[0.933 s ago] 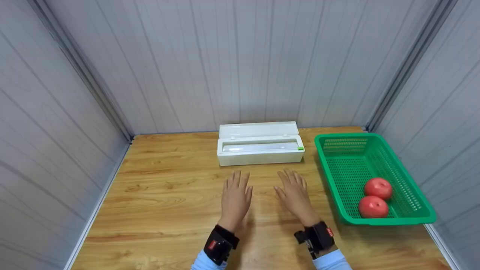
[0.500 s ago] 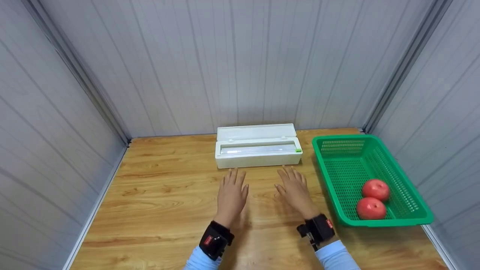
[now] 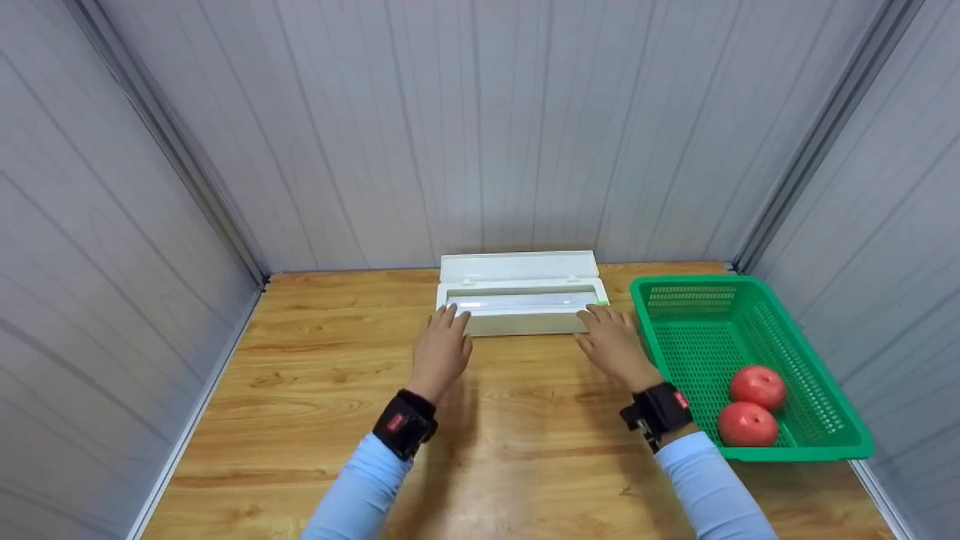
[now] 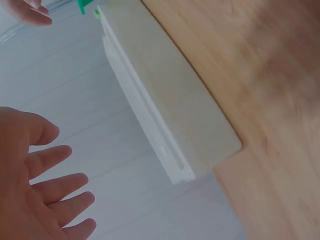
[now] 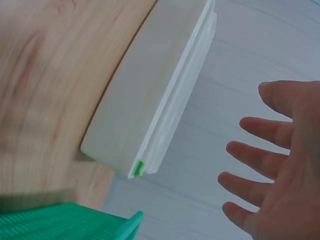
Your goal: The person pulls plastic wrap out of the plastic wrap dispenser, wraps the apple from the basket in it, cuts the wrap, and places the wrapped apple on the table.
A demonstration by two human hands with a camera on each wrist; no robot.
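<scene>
Two red fruits [image 3: 750, 415] sit in the green basket [image 3: 799, 454] near the white box [image 3: 525, 325].

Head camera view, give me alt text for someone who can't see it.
A person's left hand and right hand hover by opposite ends of an open white cling-film dispenser on a wood-grain table. To the right, a green plastic basket holds two round red fruits.
</scene>
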